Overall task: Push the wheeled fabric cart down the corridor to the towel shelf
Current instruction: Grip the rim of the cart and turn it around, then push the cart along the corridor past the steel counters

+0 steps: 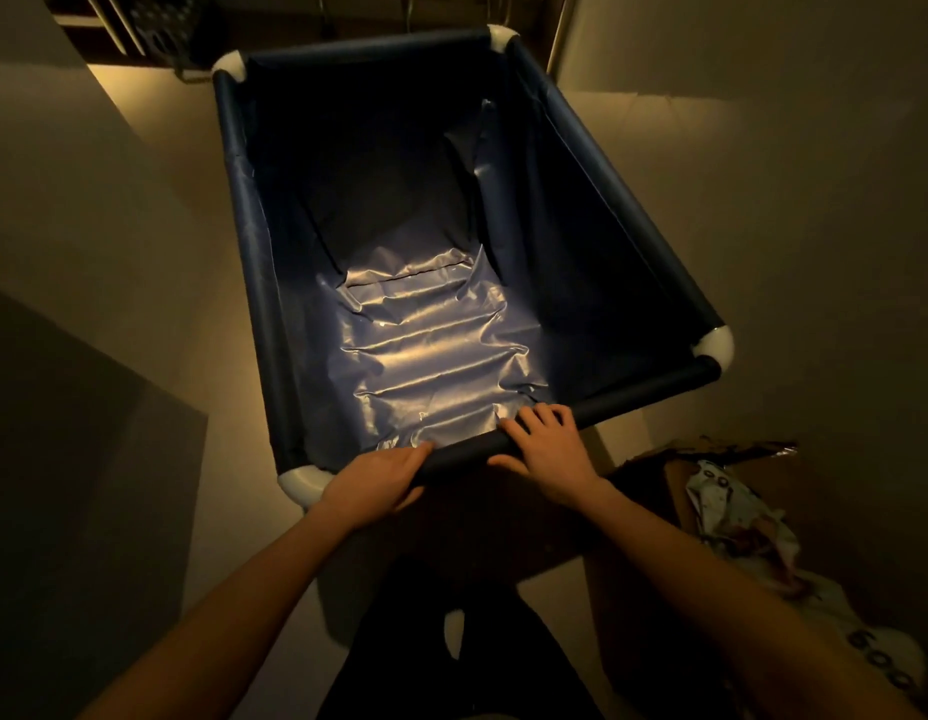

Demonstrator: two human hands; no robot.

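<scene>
A dark blue fabric cart (254,241) with white corner joints fills the middle of the head view, and its shiny liner holds nothing. My left hand (376,480) grips the near rail close to the left white corner. My right hand (547,444) wraps the same rail a little further right, fingers curled over the top. The cart's wheels are hidden beneath it. No towel shelf can be made out in the dim light.
A pale wall (88,200) runs close along the left, with a grey block (77,459) at lower left. An open cardboard box (711,475) with a printed plastic bag (737,522) stands at my right. Dark metal racking (155,28) lies ahead past the cart.
</scene>
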